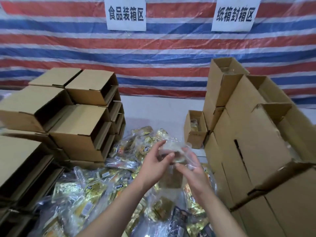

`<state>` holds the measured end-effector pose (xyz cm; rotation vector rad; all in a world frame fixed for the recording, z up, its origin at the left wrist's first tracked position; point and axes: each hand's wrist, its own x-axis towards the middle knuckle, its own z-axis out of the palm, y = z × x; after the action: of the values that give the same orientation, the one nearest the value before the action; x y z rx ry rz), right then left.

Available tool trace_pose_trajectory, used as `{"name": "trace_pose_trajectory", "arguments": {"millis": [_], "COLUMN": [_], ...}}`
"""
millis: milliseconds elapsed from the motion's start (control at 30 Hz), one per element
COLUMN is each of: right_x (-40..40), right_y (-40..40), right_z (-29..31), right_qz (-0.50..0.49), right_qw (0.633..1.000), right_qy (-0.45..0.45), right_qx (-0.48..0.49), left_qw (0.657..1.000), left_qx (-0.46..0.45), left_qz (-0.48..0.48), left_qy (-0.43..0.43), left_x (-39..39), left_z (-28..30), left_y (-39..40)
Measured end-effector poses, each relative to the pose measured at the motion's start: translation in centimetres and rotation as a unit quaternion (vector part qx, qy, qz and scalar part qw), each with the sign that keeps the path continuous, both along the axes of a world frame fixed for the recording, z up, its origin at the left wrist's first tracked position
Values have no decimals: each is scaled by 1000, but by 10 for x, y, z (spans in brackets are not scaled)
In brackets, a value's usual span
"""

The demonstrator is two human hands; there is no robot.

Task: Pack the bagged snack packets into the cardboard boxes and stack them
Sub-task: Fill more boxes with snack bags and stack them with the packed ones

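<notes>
Both hands lift 1 clear snack bag [172,151]
L hand [153,165] & R hand [191,170] fingers curl round it; slick plastic could slip onto pile [89,190].

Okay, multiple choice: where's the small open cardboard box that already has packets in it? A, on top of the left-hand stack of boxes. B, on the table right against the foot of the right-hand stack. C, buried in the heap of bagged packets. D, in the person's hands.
B: the small open box stands on the white table, against the foot of the right-hand stack, packets showing inside.
</notes>
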<state>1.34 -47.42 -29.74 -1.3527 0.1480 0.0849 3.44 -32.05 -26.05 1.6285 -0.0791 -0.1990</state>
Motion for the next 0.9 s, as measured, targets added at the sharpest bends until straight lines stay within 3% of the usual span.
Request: {"name": "trace_pose_trajectory", "arguments": {"millis": [267, 400, 467, 633, 767, 900], "right_x": [4, -15, -35, -52, -35, -27], "right_y": [-5, 5, 16, 31, 23, 16], "right_z": [35, 33, 26, 27, 44, 57], "right_qz": [-40, -212, -248, -87, -77, -69], "right_qw": [997, 974, 963, 976, 972, 974], "right_qy": [-33, -44, -76, -83, -89, -128], "right_qx": [-51, -67, -68, -179, -202, -171], "left_qw": [998, 995, 992, 994, 998, 993], "left_qx": [9, 8, 5, -6, -31, -87], "left_qz": [32, 61, 71, 63, 37, -74], "left_qy": [-59, -83, -102, -94, -29, 33], "left_x": [3, -2, -6, -14, -16, -18], "left_z": [32, 51, 60, 74, 85, 96], "left_y": [1, -10, -16, -24, -24, -15]}}
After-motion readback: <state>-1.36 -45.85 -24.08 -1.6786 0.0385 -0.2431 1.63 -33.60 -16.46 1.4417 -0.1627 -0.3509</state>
